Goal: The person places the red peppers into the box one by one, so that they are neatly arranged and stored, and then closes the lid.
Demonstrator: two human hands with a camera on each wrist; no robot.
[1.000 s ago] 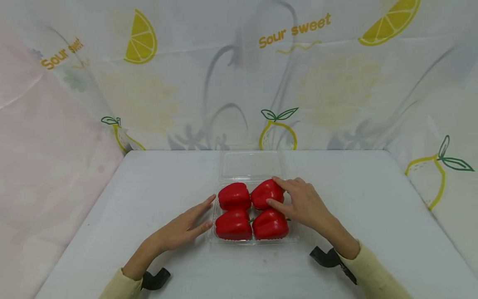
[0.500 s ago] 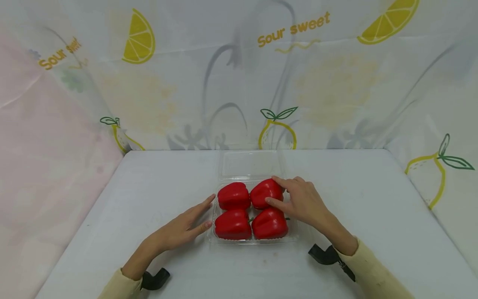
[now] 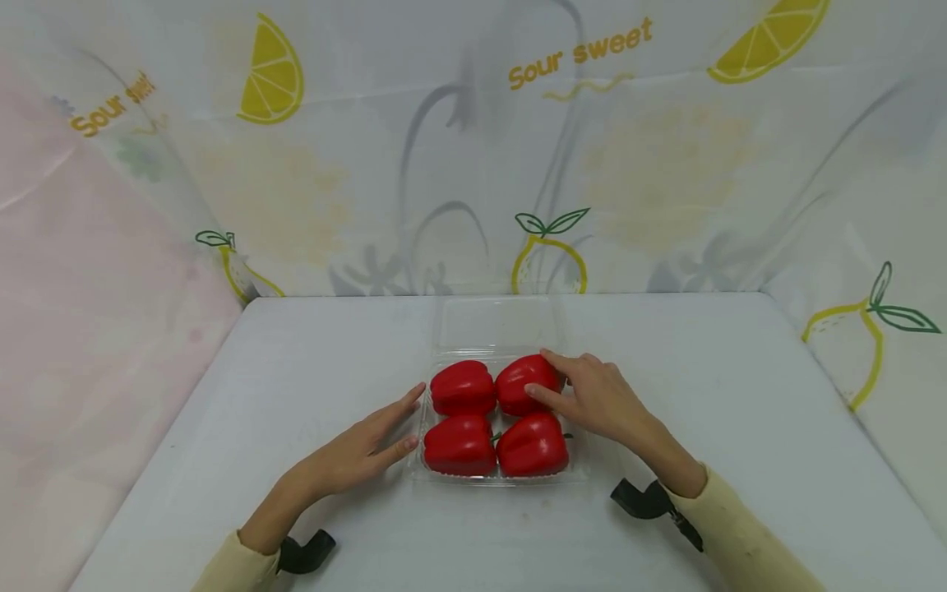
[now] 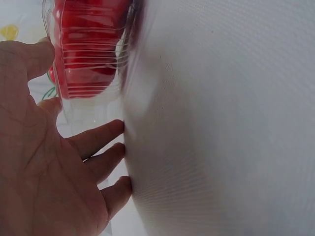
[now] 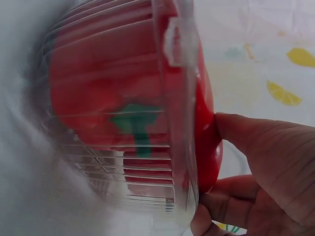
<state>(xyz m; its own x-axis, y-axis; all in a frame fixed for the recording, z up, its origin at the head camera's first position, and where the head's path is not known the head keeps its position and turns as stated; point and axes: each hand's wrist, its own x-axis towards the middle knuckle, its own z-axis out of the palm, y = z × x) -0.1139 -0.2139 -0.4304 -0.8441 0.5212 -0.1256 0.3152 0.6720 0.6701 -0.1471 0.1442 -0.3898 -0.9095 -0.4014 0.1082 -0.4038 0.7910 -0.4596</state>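
Several red bell peppers fill a clear plastic clamshell container [image 3: 503, 480] in two rows. My right hand [image 3: 602, 401] holds the far right bell pepper [image 3: 524, 382] between thumb and fingertips. In the right wrist view, the thumb lies on that pepper above the rim, with another finger near it lower down. A green stem [image 5: 135, 123] shows through the ribbed wall. At the container's left side is my left hand [image 3: 353, 450], its fingers extended. The left wrist view shows its thumb [image 4: 40, 58] and index finger at the rim, while other fingertips touch the table.
The container's clear lid [image 3: 499, 322] lies folded back toward the rear. A white table [image 3: 740, 395] spreads around it. Fabric with lemon prints [image 3: 459, 148] hangs behind and at both sides. Each wrist carries a black camera mount [image 3: 642, 500].
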